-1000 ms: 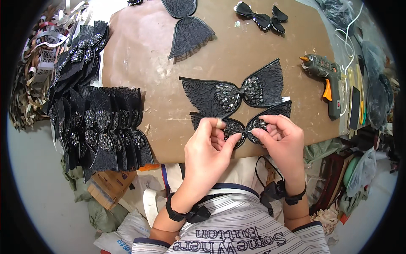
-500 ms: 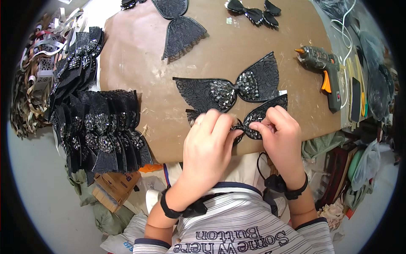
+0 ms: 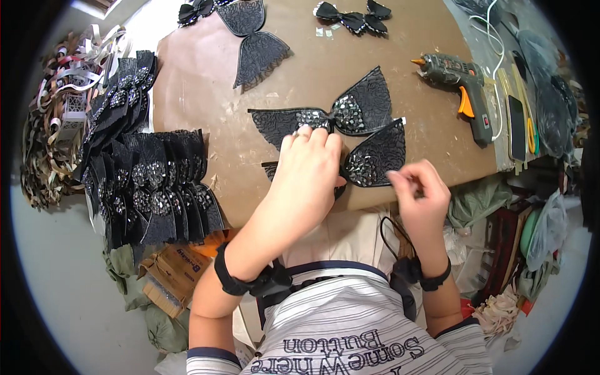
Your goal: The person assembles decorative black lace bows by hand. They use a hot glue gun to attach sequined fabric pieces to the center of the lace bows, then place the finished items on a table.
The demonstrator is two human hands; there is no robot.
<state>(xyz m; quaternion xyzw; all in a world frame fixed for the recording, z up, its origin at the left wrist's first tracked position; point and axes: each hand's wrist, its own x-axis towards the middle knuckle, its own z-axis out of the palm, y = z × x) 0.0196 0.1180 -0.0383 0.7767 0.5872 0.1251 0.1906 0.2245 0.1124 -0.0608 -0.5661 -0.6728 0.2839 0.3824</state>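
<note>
Near the front edge of the table lies a black lace bow (image 3: pixel 364 161) with dark sparkling stones, its left half mostly covered. My left hand (image 3: pixel 307 167) is closed over its middle, fingers curled and thumb tip showing at the knot. At the bow's right wing, my right hand (image 3: pixel 423 192) is raised and slightly blurred, thumb and fingers drawn together. Whatever it may pinch is too small to see. Just beyond, a second stone-covered bow (image 3: pixel 364 103) lies flat, partly behind my left fingers.
Stacked black bows (image 3: pixel 153 187) line the left edge, beside a heap of ribbons (image 3: pixel 53 125). A glue gun (image 3: pixel 459 81) with an orange trigger and a dark phone-like slab (image 3: pixel 516 128) lie at right. A plain lace bow (image 3: pixel 256 53) and smaller bows (image 3: pixel 353 17) lie at the back.
My right hand has left the bow's knot and moved right, past its wing. My left hand has shifted forward over the bow. The whole view has also shifted slightly.
</note>
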